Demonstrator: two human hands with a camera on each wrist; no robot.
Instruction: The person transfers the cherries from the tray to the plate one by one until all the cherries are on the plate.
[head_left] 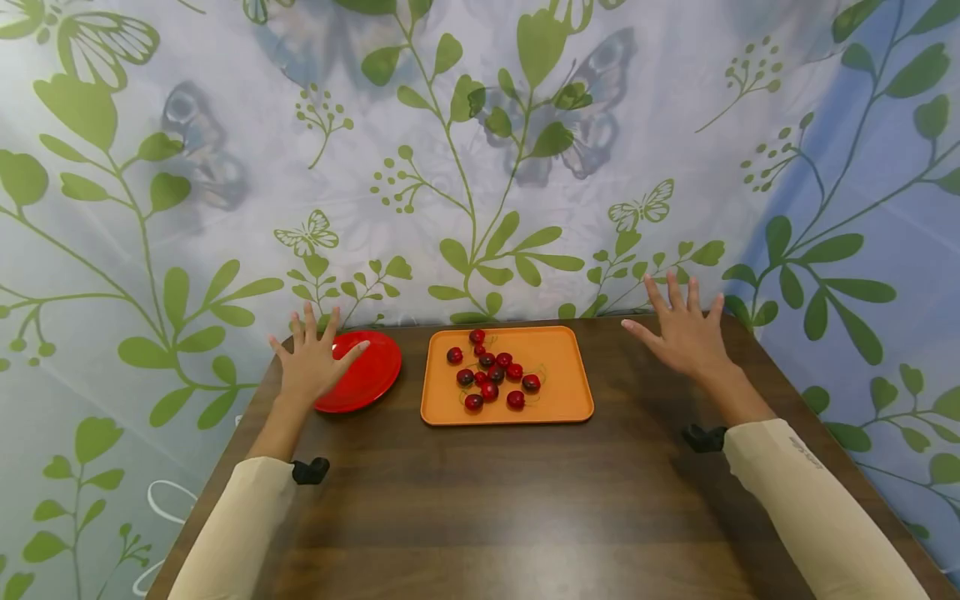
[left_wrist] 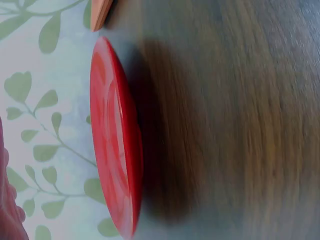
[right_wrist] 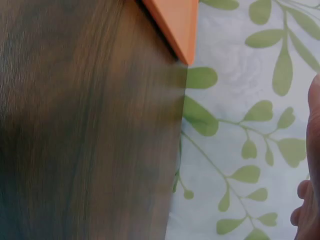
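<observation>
My left hand (head_left: 309, 363) is held with its fingers spread, overlapping the left side of a red plate (head_left: 375, 371) in the head view. The left wrist view shows that plate (left_wrist: 112, 135) edge-on, with the hand at the far left edge. To the right, my right hand (head_left: 684, 335) also has spread fingers and holds nothing. Between the hands lies an orange tray (head_left: 562, 375), its near corner (right_wrist: 182, 42) showing in the right wrist view. Several dark red cherries (head_left: 490, 391) with thin stems are scattered over the tray's left and middle.
Everything sits on a dark brown wooden table (head_left: 480, 500). Behind it hangs a pale cloth (head_left: 337, 250) printed with green leaves and butterflies, close along the table's back edge. A black wrist mount (head_left: 311, 472) is on the left arm, another mount (head_left: 703, 438) on the right.
</observation>
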